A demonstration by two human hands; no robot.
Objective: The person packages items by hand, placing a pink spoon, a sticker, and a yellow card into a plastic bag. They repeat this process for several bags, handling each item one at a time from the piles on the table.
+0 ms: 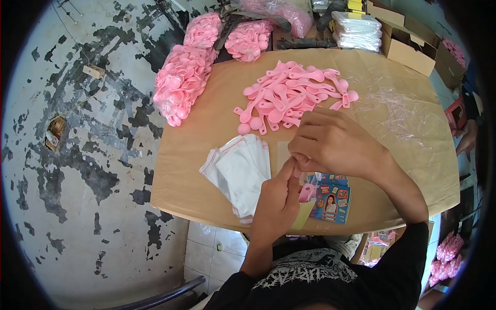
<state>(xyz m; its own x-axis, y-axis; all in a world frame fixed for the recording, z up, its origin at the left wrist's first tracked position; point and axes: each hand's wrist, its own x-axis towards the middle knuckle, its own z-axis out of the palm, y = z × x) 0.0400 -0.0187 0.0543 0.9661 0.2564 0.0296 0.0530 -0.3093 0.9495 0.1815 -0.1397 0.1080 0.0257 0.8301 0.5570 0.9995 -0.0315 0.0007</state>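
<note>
My left hand point(280, 205) is closed on a small clear plastic bag point(311, 180). A pink spoon point(307, 192) shows through it, along with a yellowish card point(303, 215). Fingertips of my right hand point(330, 140) are pinched together against my left thumb and forefinger; what lies between them is hidden. Blue printed cards point(335, 204) are stacked just right of the bag. To the left lies a pile of clear plastic bags point(240, 170) with reddish edges. Beyond my hands spreads a heap of loose pink spoons point(289, 93).
Brown paper covers the table point(191, 170). Filled bags of pink spoons point(183, 82) stand at the back left. Packs of clear bags point(357, 32) and a cardboard box point(408, 51) sit at the back right. Thin plastic strips point(400, 113) litter the right side. Another person's hand point(467, 137) shows at far right.
</note>
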